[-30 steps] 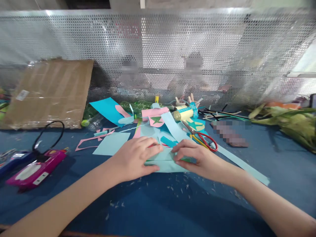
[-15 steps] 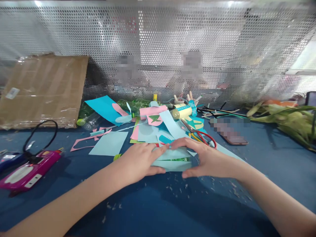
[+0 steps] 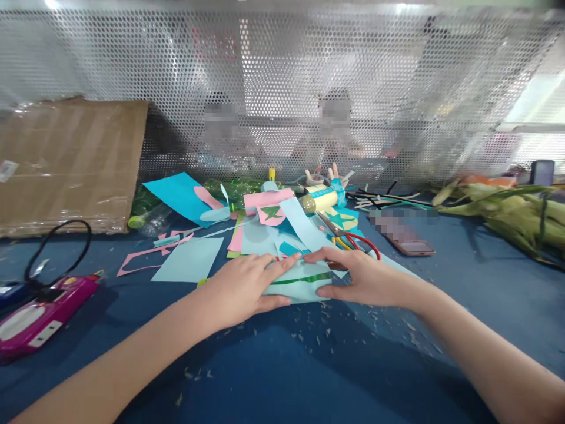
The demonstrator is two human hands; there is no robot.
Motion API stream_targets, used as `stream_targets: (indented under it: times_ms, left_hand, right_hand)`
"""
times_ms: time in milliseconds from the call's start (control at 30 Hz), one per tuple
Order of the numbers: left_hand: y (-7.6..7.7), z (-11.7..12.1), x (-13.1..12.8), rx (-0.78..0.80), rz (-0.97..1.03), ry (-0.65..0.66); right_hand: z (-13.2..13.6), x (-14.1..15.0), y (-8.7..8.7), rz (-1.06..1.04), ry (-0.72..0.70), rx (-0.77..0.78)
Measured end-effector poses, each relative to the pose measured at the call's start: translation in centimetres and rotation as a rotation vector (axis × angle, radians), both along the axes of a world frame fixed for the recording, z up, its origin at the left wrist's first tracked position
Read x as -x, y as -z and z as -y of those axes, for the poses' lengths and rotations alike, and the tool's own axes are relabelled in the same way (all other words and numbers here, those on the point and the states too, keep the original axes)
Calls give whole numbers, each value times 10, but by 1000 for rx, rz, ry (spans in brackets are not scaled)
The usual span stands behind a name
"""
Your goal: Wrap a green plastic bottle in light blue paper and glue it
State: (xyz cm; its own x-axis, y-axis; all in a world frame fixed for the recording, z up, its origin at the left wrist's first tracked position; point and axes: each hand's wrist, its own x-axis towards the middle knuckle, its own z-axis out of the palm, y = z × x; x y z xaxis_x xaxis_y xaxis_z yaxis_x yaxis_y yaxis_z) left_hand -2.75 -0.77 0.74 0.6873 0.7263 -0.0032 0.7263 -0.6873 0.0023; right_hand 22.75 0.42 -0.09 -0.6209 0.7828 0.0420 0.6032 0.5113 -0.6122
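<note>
A green plastic bottle [image 3: 305,279] lies sideways on the table with light blue paper [image 3: 302,292] wrapped around it. Between the paper's edges a strip of green shows, wider at the right. My left hand [image 3: 236,288] is closed around the bottle's left part, fingers on top and thumb at the near side. From the right, my right hand [image 3: 364,277] grips the wrapped bottle, its thumb on the paper's near edge. A yellow-green cap [image 3: 202,283] peeks out beyond my left hand. Red-handled scissors [image 3: 348,234] rest just behind my right hand.
Pale blue paper [image 3: 189,260], pink scraps [image 3: 152,254] and a bright blue sheet [image 3: 179,197] lie behind. A magenta glue gun [image 3: 46,321] is at left, below a cardboard piece [image 3: 73,168]. At right are a phone [image 3: 404,235] and corn husks [image 3: 516,212]. Perforated metal [image 3: 282,76] stands behind.
My right hand has closed in on the wrapped bottle, its thumb now on the paper. The paper's edges have drawn nearer at the left of the green strip. The view has shifted slightly right.
</note>
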Motion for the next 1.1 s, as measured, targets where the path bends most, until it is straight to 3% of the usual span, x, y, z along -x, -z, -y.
stream_targets:
  times_ms: [233,367,467,633,867,1100]
  left_hand:
    - [-9,-7,2,125,34,3]
    - [-10,-9,2,154,78,-10]
    - [-9,-8,2,149,115,-17]
    - [-9,-7,4,117,135,-22]
    - [-9,-15,14,96,152,-131]
    - [-1,-18,16,93,258,-112]
  right_hand:
    - [-2,-1,-2,-22,-70,4]
    - [-3,-1,1,-23,12,9]
    - [-2,0,2,-40,45,16]
    - [-2,2,6,-74,-20,-93]
    - [2,9,9,-70,-15,-130]
    - [-3,22,27,-246,131,-51]
